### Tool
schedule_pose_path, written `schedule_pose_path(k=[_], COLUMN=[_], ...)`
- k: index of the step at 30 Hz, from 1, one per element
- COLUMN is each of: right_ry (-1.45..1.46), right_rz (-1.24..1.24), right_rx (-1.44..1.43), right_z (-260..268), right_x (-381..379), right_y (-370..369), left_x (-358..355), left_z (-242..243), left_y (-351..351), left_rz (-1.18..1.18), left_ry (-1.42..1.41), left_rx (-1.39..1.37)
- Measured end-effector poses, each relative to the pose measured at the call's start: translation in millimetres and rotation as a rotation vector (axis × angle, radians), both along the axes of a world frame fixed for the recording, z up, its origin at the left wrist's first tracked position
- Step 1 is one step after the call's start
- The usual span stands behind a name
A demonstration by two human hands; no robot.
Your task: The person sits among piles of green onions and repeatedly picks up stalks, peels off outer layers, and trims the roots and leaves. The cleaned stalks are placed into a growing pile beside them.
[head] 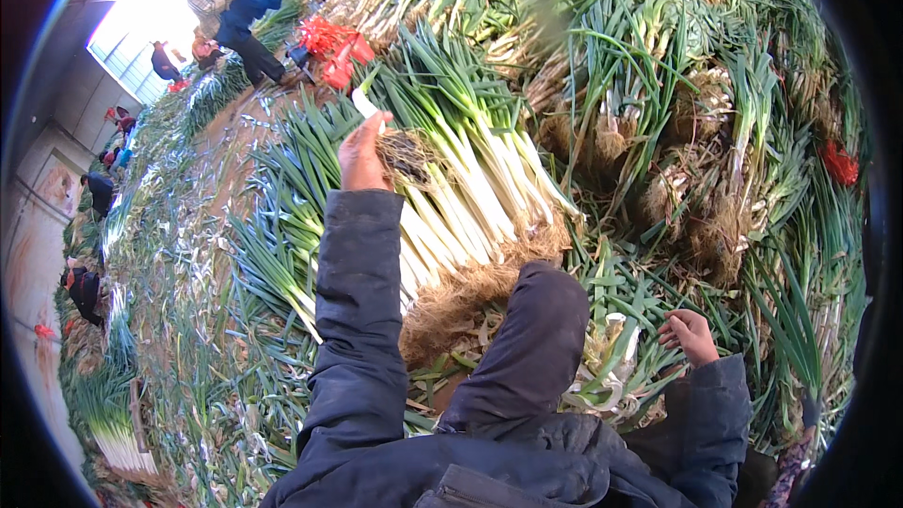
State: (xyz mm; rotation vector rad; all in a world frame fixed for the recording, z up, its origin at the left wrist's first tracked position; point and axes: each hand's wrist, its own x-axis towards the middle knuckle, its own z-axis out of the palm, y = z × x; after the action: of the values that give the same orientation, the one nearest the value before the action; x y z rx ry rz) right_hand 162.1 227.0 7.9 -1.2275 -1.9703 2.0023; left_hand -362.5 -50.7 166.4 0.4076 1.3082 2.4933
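My left hand [363,155] is raised over a bundle of leeks, closed around a single leek [365,103]. That leek's white shank sticks out above my fingers, and dark, soil-matted roots [408,155] hang just right of the hand. Below it lies the row of leeks [465,176], green leaves toward the upper left and white shanks side by side. Their brown roots [458,289] point toward my bent knee [536,324]. My right hand [690,336] hovers low at the right above loose leaves [614,360], fingers loosely curled and nothing visible in them.
Heaped untrimmed leeks [628,85] rise at the right and back. Red plastic ties [331,49] lie beyond the row. A person [233,14] stands at the upper left; others crouch along the left. Leaf scraps [204,339] cover the floor.
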Motion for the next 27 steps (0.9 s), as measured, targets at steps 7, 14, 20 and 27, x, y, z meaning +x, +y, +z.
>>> schedule_pose_path(k=[7,14,20,27], right_ry=[-0.001,-0.004,-0.041,-0.121], right_rz=[0.016,0.046,0.053,0.068], right_rx=[0.024,0.029,0.042,0.046], right_z=[-2.5,-5.2,-2.5,-1.2], right_x=[1.2,5.1,4.0,-5.1], right_y=[-4.5,-6.6,-9.2,-12.8], left_x=[-4.2,-4.9,-28.5,-6.5], left_z=[84.0,35.1,-178.2,-380.5], left_y=[-19.7,-14.1,5.4,-32.8], left_rz=[0.114,0.127,0.144,-0.15], left_ry=[0.217,0.337,0.195,0.018], left_rx=[-0.023,-0.184,-0.916,-1.55])
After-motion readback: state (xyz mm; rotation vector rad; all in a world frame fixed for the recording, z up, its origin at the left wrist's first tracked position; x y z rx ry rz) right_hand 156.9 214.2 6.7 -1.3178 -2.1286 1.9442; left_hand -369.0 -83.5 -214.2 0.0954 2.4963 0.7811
